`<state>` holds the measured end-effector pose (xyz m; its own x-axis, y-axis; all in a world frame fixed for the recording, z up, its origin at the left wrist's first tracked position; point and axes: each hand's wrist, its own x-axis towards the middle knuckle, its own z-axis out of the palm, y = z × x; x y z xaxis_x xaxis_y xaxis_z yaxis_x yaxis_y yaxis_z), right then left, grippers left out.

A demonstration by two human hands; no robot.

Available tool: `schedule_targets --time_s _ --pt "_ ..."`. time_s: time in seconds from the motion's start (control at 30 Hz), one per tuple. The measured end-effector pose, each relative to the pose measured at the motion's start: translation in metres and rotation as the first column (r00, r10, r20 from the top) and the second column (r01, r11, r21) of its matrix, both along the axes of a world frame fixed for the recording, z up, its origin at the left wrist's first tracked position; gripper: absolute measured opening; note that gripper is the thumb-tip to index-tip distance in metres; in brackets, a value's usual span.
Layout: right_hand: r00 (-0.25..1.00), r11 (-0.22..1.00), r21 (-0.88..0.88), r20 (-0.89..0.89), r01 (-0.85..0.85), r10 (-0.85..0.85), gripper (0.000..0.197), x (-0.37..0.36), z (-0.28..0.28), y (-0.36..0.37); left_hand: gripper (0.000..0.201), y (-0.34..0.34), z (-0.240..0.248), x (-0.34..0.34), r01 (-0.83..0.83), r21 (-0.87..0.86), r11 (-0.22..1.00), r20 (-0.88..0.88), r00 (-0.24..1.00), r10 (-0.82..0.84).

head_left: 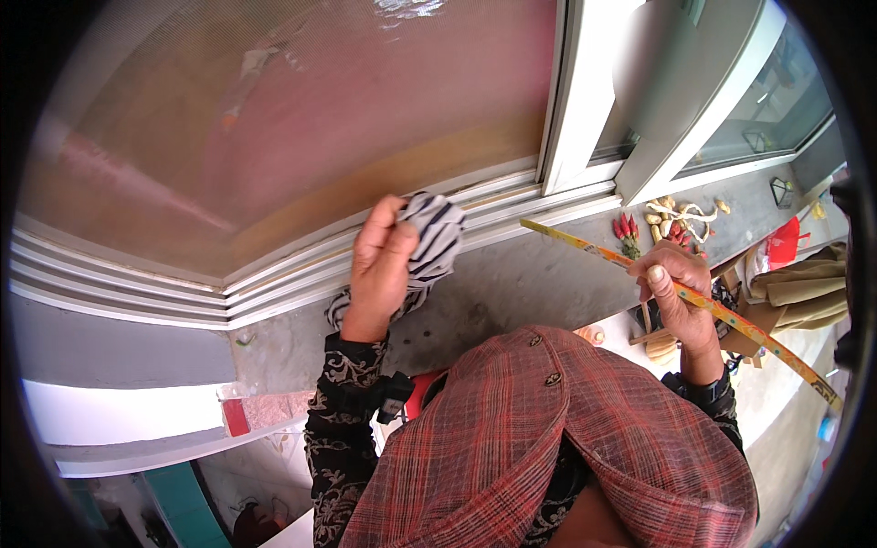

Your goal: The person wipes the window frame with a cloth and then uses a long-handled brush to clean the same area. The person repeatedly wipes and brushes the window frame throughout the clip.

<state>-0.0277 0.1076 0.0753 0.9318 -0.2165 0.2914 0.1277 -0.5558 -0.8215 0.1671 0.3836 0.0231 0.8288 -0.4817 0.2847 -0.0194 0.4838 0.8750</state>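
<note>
My left hand (376, 274) grips a black-and-white striped cloth (440, 239) in closed fingers, just above the window's sliding track (498, 203). Part of the cloth hangs down behind the wrist toward the sill. On the right, my right hand (678, 285) is closed around a long, thin, flat strip (585, 244), yellow and orange with a small pattern. One end of the strip points left toward the track, and the other reaches out to the lower right. It is not plain what the strip is made of.
A grey sill (512, 283) runs along the window's white frame (585, 100). Toward its right end lie red chilli-like pieces (628, 232) and a pale string of bulb-shaped pieces (676, 215). Beyond are a small glass lantern (782, 192), a red bag (783, 242) and olive cloth (804, 285).
</note>
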Motion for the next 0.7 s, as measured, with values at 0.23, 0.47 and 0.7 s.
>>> schedule_targets --time_s 0.23,0.47,0.7 --pt "0.999 0.994 -0.112 0.052 0.016 -0.01 0.032 0.001 0.009 -0.004 0.015 -0.082 -0.013 0.028 0.168 0.103 0.98 0.263 0.946 -0.19" --pt "0.99 0.986 -0.127 0.096 0.111 -0.1 0.034 -0.007 0.01 -0.01 0.035 -0.113 -0.062 0.044 -0.185 0.547 0.816 0.663 0.692 -0.287" --pt "0.994 0.993 -0.116 0.107 0.037 -0.025 0.033 0.006 0.018 -0.009 0.056 -0.107 -0.079 0.025 -0.415 0.699 0.582 0.715 0.428 -0.553"
